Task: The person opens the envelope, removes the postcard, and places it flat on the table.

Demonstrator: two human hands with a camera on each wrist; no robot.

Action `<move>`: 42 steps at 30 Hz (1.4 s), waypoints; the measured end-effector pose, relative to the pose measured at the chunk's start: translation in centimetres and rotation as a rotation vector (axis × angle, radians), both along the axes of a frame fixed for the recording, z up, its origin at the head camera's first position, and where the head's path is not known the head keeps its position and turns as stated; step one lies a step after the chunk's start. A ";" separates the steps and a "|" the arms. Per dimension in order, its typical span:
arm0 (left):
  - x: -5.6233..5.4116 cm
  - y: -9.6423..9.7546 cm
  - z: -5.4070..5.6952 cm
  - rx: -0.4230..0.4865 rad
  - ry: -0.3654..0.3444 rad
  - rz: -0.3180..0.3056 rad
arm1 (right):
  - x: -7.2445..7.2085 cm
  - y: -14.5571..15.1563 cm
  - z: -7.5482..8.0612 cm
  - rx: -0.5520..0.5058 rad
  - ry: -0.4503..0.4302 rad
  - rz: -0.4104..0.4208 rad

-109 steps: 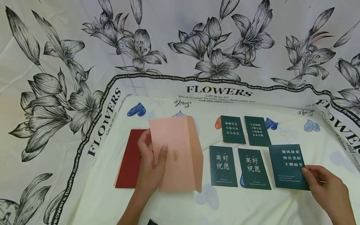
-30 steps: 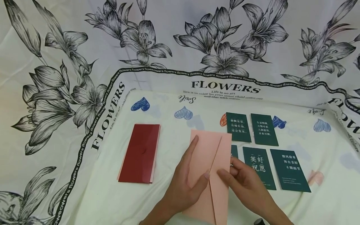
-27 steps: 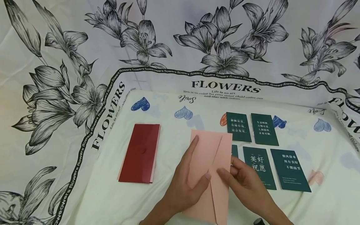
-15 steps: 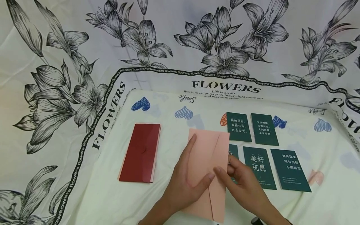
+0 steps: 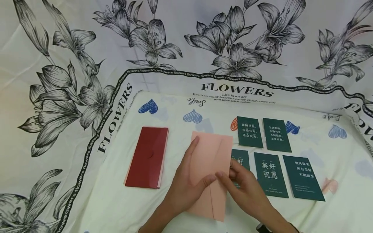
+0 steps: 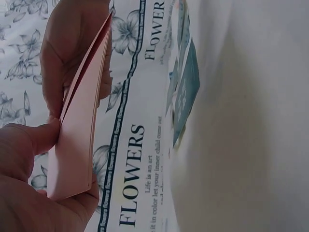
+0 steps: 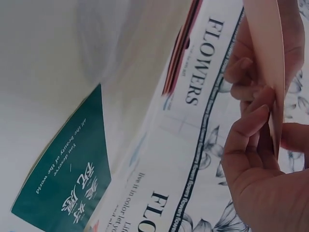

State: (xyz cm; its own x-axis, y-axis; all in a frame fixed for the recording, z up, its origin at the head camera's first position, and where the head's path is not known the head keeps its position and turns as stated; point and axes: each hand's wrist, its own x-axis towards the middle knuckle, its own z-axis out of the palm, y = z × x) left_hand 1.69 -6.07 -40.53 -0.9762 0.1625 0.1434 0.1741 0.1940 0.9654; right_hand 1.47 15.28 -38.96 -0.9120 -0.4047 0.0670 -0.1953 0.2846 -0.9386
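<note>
A pale pink envelope (image 5: pixel 207 155), its flap folded over the front, is held upright above the cloth. My left hand (image 5: pixel 185 186) grips its left side, thumb across the front and the other fingers behind. At the opposite edge my right hand (image 5: pixel 246 189) pinches the paper between thumb and curled fingers. From the left wrist view, a narrow gap shows along the flap of the envelope (image 6: pixel 79 145). In the right wrist view the envelope (image 7: pixel 265 43) appears nearly edge-on, with the right fingertips against it.
Several dark green cards with white writing, one of them this card (image 5: pixel 271 174), lie in two rows on the right. A red envelope (image 5: pixel 147 157) rests on pink paper at the left. White cloth (image 5: pixel 163 207) with printed hearts covers the table before a floral backdrop (image 5: pixel 163 38).
Earliest, the left hand alone held the envelope with its flap open, and the right hand held a green card, which now lies on the cloth. Both hands and envelope have since shifted slightly left.
</note>
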 end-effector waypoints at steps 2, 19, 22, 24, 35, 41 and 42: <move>-0.2 -0.3 0.0 -0.006 0.001 -0.002 | -0.1 0.0 -0.1 0.006 -0.017 0.020; -3.1 -10.5 0.5 -0.276 -0.027 0.183 | 0.0 1.6 -0.1 0.032 -0.064 0.085; -3.9 -12.5 0.1 -0.338 -0.017 0.184 | 0.0 1.8 -0.1 0.025 -0.057 0.084; -4.3 -13.7 0.0 -0.378 -0.018 0.177 | -0.1 1.9 -0.1 0.028 -0.056 0.080; -6.4 -17.1 -0.9 -0.484 -0.068 0.109 | -0.1 2.0 -0.1 0.049 -0.059 0.052; -6.5 -17.8 -1.8 -0.568 -0.156 0.109 | -0.1 1.9 -0.1 0.036 -0.061 0.064; -6.3 -17.8 -2.0 -0.586 -0.172 0.115 | -0.2 1.9 -0.1 0.032 -0.065 0.067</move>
State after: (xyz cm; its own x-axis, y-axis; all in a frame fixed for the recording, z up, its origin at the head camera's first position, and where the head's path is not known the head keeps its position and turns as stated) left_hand -4.62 -23.92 -42.53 -0.9934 0.0588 -0.0983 -0.0278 0.7084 0.7053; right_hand 1.31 17.18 -39.10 -0.8847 -0.4661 -0.0057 -0.1536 0.3030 -0.9405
